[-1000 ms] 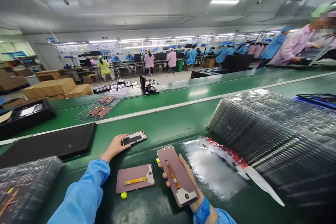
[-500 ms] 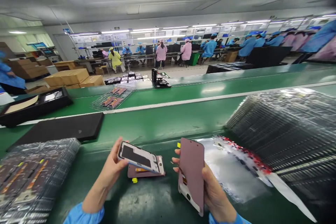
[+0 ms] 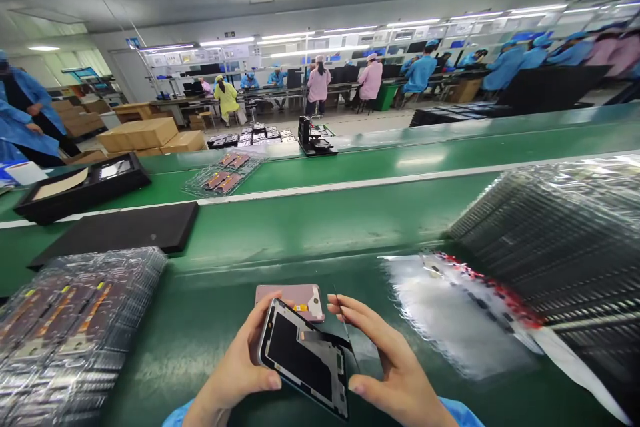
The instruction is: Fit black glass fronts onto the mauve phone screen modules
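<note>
My left hand (image 3: 240, 353) grips a phone frame (image 3: 305, 357) by its left edge, thumb in front and fingers behind. The frame is tilted, its dark inner side with pale borders facing me. Close to its right side, my right hand (image 3: 385, 353) holds a thin phone screen panel (image 3: 347, 330) between fingers and thumb. The panel appears almost edge-on, as a narrow dark line. A dark strip lies between frame and panel; whether it joins them I cannot tell. Behind the frame, another mauve screen panel (image 3: 285, 293) with a yellow-orange flex cable rests on the green bench.
At left stands a stack of clear trays (image 3: 85, 320) with mauve panels, before a black slab (image 3: 120, 230). At right are a plastic sheet (image 3: 440, 320) with red-edged tabs and a tall tray stack (image 3: 560, 233). Co-workers sit beyond the green belt (image 3: 360, 180); one person (image 3: 30, 113) stands at left.
My left hand has brought the phone frame right and nearer me. My right hand has moved slightly left and turned its panel from face-on to nearly edge-on beside the frame. The view has shifted slightly.
</note>
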### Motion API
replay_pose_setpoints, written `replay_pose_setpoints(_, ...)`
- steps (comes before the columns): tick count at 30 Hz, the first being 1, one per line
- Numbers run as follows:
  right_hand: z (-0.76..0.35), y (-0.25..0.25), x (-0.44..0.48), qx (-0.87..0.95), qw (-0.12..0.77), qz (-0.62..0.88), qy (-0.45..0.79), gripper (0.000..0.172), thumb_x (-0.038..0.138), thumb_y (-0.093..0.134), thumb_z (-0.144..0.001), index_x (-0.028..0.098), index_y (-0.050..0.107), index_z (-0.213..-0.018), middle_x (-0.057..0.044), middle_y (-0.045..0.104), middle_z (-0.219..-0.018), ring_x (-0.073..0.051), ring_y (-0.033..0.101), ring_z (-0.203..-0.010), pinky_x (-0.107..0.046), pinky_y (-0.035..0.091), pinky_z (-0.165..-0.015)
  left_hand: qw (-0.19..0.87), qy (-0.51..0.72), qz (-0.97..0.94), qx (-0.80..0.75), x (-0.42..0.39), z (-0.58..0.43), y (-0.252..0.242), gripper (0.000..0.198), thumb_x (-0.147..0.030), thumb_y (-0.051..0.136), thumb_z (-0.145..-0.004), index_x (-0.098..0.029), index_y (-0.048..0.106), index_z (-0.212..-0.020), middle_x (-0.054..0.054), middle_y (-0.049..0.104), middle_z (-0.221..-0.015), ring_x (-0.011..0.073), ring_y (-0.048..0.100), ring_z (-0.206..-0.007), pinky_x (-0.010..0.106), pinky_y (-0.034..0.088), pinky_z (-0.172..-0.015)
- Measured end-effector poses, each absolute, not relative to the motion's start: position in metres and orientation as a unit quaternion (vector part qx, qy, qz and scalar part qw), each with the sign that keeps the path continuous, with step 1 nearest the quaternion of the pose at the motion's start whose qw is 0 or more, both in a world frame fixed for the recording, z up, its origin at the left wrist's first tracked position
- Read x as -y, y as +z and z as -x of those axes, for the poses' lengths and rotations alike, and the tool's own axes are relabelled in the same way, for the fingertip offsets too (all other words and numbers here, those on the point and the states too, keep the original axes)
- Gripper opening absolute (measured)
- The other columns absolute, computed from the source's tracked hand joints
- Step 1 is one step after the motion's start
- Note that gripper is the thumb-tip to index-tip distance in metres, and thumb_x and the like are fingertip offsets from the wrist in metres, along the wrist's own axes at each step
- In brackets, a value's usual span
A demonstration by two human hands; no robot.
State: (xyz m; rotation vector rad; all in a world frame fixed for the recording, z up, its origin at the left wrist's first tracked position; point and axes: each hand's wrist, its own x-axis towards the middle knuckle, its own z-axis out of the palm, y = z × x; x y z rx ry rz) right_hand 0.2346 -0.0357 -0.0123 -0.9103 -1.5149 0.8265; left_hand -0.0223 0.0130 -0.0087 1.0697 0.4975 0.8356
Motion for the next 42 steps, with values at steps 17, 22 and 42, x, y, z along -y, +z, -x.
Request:
replay_pose_setpoints(17,-0.219,-0.014,0.040,0.760,0.445,0.414,0.230,0.073,0.043,0.078,-0.078,0.035,0.048,-0.144,-0.011,0.054,-0.144,-0.035,0.057,-0.125,-0.045,0.053,-0.099,0.735,0.354,-0.516,-0.260,0.000,-0.003,0.000,0.092,-0.033,0.090,-0.060,-0.036,0.045,-0.140,0.008,0.052,-0.146,0.0300,0.049,-0.132,0.042,0.037,-0.110)
replay_pose_setpoints(22,-0.216,-0.015,0.041,0.782,0.425,0.407,0.207,0.076,0.042,0.078,-0.078,0.036,0.044,-0.146,-0.012,0.053,-0.145,-0.036,0.058,-0.124,-0.048,0.054,-0.096,0.743,0.350,-0.501,-0.272,0.003,-0.008,-0.001,0.094,-0.032,0.091,-0.059,-0.034,0.045,-0.140,0.011,0.058,-0.139,0.0300,0.057,-0.125,0.043,0.042,-0.106)
replay_pose_setpoints(42,-0.214,-0.015,0.041,0.787,0.420,0.390,0.231,0.081,0.039,0.080,-0.076,0.037,0.040,-0.147,-0.009,0.048,-0.149,-0.038,0.054,-0.128,-0.051,0.050,-0.101,0.748,0.354,-0.494,-0.266,0.003,-0.006,0.003,0.095,-0.031,0.091,-0.058,-0.036,0.043,-0.140,0.010,0.062,-0.134,0.0302,0.060,-0.122,0.043,0.046,-0.102)
